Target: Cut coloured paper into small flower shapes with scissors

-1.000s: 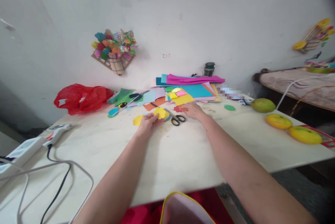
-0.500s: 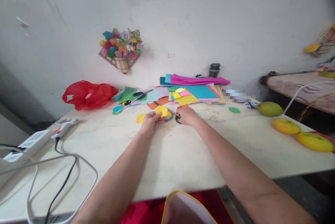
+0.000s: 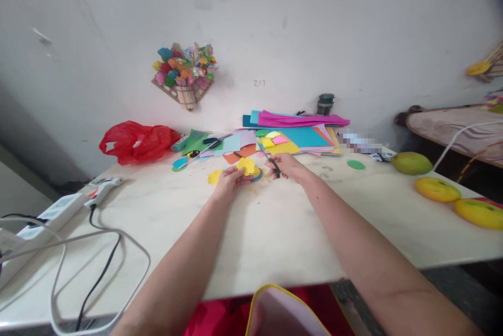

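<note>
Pinching a yellow paper flower (image 3: 247, 166) with the left hand (image 3: 229, 184), with fingers closing around its near edge, thumb above, and holding it just over the table (image 3: 251, 241). Gripping black-handled scissors (image 3: 276, 169) with the right hand (image 3: 290, 167), with fingers curling closely around the handles and pointing the blades away, towards the coloured sheets (image 3: 310, 137). Not being able to tell how wide the blades are opening. Not touching the flower with them at this moment.

Showing already, on the flower, a wavy outline with rounded petals, so probably having its edge mostly cut. Having another yellow piece (image 3: 214, 177) lying just beside the left hand, and small yellow scraps (image 3: 253, 189) scattering nearer to the body. Having also a green disc (image 3: 356, 164) lying flat well to the right, with smooth edge and without petals. Leaving many sheets behind the hands in large format, so seemingly being in the middle of the cutting, with round pieces remaining plain.

Reading on the wall (image 3: 283, 42) a small handwritten "217", perhaps "Z17". Finding no readable brand on the small packets (image 3: 280, 140) or on the power strip (image 3: 51, 215). Not managing to read anything on the pixelated item (image 3: 359, 142).
</note>
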A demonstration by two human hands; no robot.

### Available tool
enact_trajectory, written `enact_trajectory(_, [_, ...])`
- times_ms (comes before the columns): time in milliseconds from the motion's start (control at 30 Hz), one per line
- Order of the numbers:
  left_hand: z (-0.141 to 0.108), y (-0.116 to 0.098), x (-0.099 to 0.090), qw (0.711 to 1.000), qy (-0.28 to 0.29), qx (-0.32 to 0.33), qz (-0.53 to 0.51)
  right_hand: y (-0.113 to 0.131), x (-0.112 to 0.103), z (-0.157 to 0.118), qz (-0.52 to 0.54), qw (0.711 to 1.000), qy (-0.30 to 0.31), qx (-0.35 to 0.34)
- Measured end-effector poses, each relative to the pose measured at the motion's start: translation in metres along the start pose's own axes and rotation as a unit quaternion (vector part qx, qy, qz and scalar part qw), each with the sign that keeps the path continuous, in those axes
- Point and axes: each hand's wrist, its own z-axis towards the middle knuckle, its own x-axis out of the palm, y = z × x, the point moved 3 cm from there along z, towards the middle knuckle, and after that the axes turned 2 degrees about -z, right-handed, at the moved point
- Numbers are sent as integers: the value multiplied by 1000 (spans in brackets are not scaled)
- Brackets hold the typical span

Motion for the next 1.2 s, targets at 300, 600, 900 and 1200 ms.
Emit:
enact_trajectory(300, [-2, 0, 3, 998, 46, -25, 43, 4, 9, 1, 61, 997, -11, -49])
enact_trajectory(600, [-3, 1, 4, 994, 68, -30, 79, 6, 12, 1, 133, 988, -22, -80])
enact_trajectory(900, [-4, 1, 8, 991, 60, -29, 112, 10, 28, -1, 119, 987, -32, -106])
enact_trajectory(1200, [-2, 0, 5, 998, 17, 19, 59, 9, 40, -1, 139, 984, -80, -82])
